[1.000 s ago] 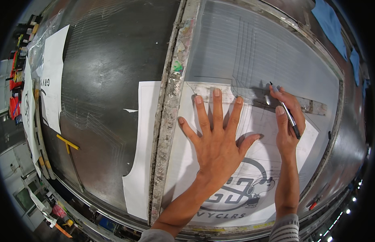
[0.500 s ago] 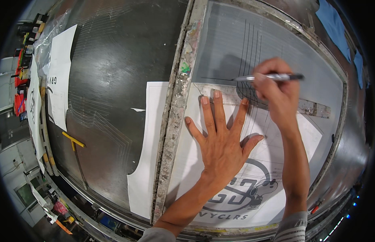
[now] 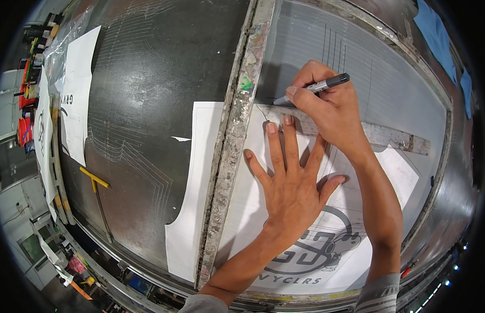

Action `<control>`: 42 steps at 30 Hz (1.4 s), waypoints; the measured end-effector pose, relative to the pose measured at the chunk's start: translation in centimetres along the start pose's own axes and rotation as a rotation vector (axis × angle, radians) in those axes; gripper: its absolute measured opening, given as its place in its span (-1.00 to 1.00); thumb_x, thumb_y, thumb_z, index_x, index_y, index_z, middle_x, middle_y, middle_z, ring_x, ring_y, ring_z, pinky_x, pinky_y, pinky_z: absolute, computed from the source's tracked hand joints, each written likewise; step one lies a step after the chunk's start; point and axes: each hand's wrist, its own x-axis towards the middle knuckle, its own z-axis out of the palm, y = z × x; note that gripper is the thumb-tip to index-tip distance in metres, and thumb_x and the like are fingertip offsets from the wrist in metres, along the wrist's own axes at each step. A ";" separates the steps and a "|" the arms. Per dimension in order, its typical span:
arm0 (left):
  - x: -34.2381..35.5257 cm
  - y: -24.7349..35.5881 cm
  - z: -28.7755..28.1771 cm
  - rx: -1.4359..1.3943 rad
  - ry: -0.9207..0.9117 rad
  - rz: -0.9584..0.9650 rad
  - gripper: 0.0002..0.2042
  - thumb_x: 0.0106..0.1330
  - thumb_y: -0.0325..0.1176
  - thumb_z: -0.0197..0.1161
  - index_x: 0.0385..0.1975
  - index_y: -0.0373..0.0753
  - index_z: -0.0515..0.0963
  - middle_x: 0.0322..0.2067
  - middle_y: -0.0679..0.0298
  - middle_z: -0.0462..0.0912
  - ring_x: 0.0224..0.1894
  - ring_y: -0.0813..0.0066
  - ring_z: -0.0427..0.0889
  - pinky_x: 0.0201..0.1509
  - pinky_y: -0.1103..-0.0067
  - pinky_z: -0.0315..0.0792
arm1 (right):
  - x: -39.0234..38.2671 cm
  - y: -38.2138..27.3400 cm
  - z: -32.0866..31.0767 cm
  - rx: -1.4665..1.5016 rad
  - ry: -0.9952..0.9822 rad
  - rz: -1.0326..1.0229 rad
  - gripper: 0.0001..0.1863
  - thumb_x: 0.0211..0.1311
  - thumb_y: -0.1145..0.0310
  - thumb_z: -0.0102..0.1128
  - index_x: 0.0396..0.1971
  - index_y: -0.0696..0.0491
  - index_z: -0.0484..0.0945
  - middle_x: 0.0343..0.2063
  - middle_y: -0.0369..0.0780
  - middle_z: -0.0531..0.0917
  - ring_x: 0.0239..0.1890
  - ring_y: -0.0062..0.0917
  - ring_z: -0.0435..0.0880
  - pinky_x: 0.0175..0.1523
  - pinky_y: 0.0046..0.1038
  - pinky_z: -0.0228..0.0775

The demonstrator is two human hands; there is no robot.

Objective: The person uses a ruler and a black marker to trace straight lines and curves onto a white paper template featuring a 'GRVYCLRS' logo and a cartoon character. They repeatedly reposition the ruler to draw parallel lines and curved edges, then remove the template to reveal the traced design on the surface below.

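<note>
Noted dark lettering on white sheet, lower centre; observed left hand splayed wide, fingertips on ruler, right hand gripping marker, upper centre.

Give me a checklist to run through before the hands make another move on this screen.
1. Left hand spread flat, fingertips on the ruler: ok.
2. Marker gripped in the right hand: ok.
3. Marker tip beside the ruler's far edge, near its left end: ok.
4. Tip actually touching the mesh: cannot tell from this angle.
5. Ruler's far edge in full view: not ok, the right hand covers part of it.
6. Yellow-headed tool clear of the frame: ok, it lies well to the left.
</note>
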 end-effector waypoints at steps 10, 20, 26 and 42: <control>0.0 0.1 -0.2 -0.002 -0.009 -0.006 -0.25 0.29 0.37 0.13 0.34 -0.03 0.46 0.50 -0.24 -0.06 0.56 -0.29 -0.30 0.31 -0.43 -0.36 | 0.2 -0.3 -0.7 -0.106 -0.053 0.025 -0.84 0.12 0.41 0.25 -0.53 0.18 0.51 -0.63 -0.33 0.53 -0.55 -0.71 0.44 -0.45 -0.54 0.26; 0.1 0.3 -0.2 0.030 -0.019 -0.005 -0.21 0.25 0.36 0.17 0.43 0.06 0.35 0.50 -0.23 -0.07 0.56 -0.32 -0.28 0.30 -0.45 -0.33 | -0.7 -0.2 -5.1 -0.099 -0.056 0.071 -0.83 0.10 0.43 0.26 -0.56 0.17 0.49 -0.62 -0.34 0.49 -0.52 -0.71 0.40 -0.43 -0.54 0.19; 0.1 0.2 0.0 0.043 -0.018 -0.004 -0.21 0.27 0.38 0.15 0.42 0.05 0.37 0.51 -0.23 -0.09 0.56 -0.32 -0.30 0.31 -0.44 -0.40 | -1.1 0.2 -5.7 -0.107 -0.025 0.036 -0.84 0.08 0.44 0.26 -0.57 0.16 0.49 -0.60 -0.34 0.49 -0.50 -0.70 0.40 -0.40 -0.52 0.21; -0.2 0.6 0.0 0.212 0.065 0.012 -0.15 0.20 0.37 0.24 0.47 0.10 0.28 0.53 -0.09 -0.07 0.58 -0.21 -0.24 0.45 -0.30 -0.36 | -10.1 -0.2 -16.3 -0.758 0.454 -0.207 -0.82 0.32 0.40 0.31 -0.13 0.10 0.65 -0.28 -0.16 0.74 -0.34 -0.37 0.69 -0.22 -0.43 0.50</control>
